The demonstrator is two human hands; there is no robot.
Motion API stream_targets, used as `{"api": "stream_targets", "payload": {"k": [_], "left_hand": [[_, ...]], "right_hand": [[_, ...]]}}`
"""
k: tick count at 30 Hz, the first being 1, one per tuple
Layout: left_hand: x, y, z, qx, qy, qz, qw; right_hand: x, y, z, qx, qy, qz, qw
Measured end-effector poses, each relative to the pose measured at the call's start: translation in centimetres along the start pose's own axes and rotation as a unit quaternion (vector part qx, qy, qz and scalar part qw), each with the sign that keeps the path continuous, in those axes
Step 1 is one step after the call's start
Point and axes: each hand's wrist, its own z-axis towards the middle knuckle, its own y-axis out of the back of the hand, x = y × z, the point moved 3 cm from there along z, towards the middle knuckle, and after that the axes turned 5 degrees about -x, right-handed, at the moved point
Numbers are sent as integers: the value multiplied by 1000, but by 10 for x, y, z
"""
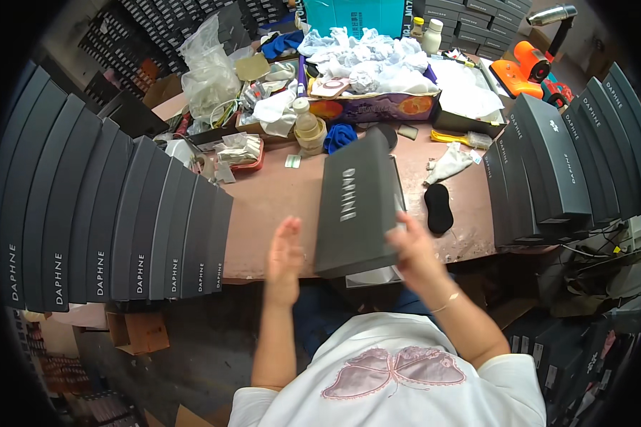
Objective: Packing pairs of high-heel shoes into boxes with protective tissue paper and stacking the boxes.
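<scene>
R hand [409,245] grips lid [356,206] at lower R edge, lid tilted over table [285,199] front edge | L hand [285,256] open, fingers spread, just L of lid, not touching | box rows L [114,220] & R [555,164]

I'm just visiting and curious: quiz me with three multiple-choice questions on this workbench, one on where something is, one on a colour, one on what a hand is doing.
1. Where does the small black oval pad lie?
A. on the tabletop, right of the held box
B. in the crumpled paper
C. on the left row of boxes

2. What colour is the cloth beside the small jar?
A. red
B. blue
C. yellow

3. What is the left hand doing?
A. gripping the box
B. open, holding nothing
C. holding the jar

Answers: 1 A, the pad rests on the pinkish table just right of the dark grey box. 2 B, it is plainly blue. 3 B, its palm is spread left of the box, while the right hand grips the box's lower right edge.
</scene>
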Motion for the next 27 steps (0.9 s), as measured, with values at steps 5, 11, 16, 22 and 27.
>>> {"api": "stream_targets", "payload": {"k": [5, 11, 16, 22, 27], "left_hand": [[-39, 45, 15, 59, 7, 448, 892], [22, -16, 27, 117, -111, 492, 856], [82, -103, 71, 198, -172, 589, 764], [109, -81, 76, 129, -175, 609, 763], [112, -93, 81, 177, -156, 617, 751]], "right_hand": [[-71, -62, -22, 278, 302, -445, 796], [-12, 39, 66, 4, 394, -732, 555], [-26, 50, 110, -8, 258, -822, 507], [28, 14, 103, 154, 120, -830, 523], [94, 37, 61, 211, 113, -718, 654]]}}
